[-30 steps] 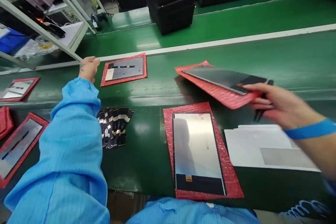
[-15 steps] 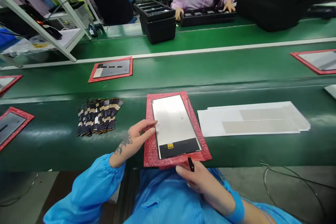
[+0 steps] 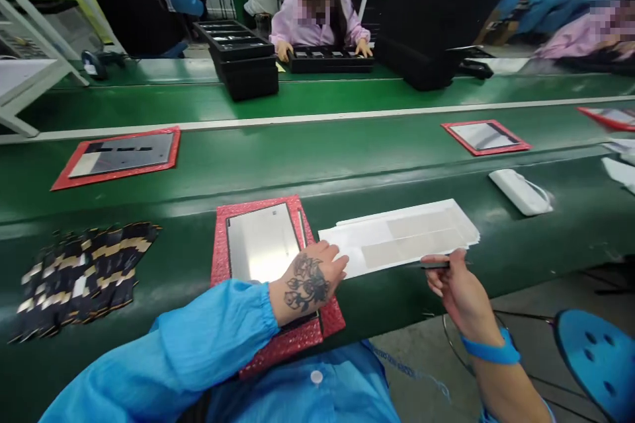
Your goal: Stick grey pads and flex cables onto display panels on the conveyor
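Left hand (image 3: 307,283) has fingers loosely open at the left end of the white sheets (image 3: 411,234), contact unclear, with the screen panel (image 3: 260,238) on red wrap (image 3: 221,258) left of those fingers, while right hand (image 3: 466,294) fingers grip a slim dark tool (image 3: 434,265) by the sheets' near edge.

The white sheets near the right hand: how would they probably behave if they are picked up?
The white sheets would probably flex, since they look thin as paper. They may also slide apart, because their edges lie unevenly stacked.
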A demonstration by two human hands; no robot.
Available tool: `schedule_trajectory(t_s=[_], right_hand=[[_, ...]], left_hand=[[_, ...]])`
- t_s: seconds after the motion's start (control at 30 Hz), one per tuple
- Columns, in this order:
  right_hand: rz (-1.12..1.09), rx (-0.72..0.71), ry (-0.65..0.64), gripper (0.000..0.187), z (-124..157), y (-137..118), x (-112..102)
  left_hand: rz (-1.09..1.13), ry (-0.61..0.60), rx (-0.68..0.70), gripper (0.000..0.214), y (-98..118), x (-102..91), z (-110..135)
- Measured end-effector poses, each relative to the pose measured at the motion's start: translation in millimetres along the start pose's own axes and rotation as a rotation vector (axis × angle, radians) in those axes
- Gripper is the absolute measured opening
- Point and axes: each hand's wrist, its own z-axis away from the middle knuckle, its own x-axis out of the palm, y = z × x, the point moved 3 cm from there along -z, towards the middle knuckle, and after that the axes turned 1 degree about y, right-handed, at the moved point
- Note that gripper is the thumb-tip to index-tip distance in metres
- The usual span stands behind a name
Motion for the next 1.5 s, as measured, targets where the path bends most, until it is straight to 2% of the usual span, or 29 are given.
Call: schedule_trajectory(t_s=[0.07,0.17,0.23,0.33,0.43,0.57,0.8,1.0,1.5], right_hand=[[-0.012,-0.006,0.027,0.066,-12,2,-7],[-0.002,-0.003,0.046,0.057,-20,3,-14],[0.01,0.004,0.037,0.055,-22,5,-18],[0.029,0.021,0.005,0.053,-24,10,-20],[0.049,0.043,-0.03,0.049,-27,16,-20],[0.052,0.045,-0.04,0.048,-31,22,-21],[0.071,0.038,-0.053,0.05,-32,24,-19],[0.057,0.021,-0.001,0.056,-33,26,-19],[0.07,0.038,-0.026,0.052,-35,24,-17]], left_hand=[[-0.021,-0.039,0.083,0.036,7,10.3,-40],[0.008,-0.075,0.227,0.069,12,28.2,-90],[0.041,-0.117,0.295,0.08,10,40.2,-113],[0.088,-0.157,0.325,0.083,-2,54.9,-129],[0.112,-0.144,0.338,0.083,-11,63.3,-129],[0.128,-0.144,0.345,0.086,-14,66.4,-125],[0.152,-0.146,0.33,0.085,-11,65.1,-125],[0.158,-0.157,0.329,0.086,-11,65.8,-127],[0.148,-0.138,0.254,0.077,-7,56.8,-125]])
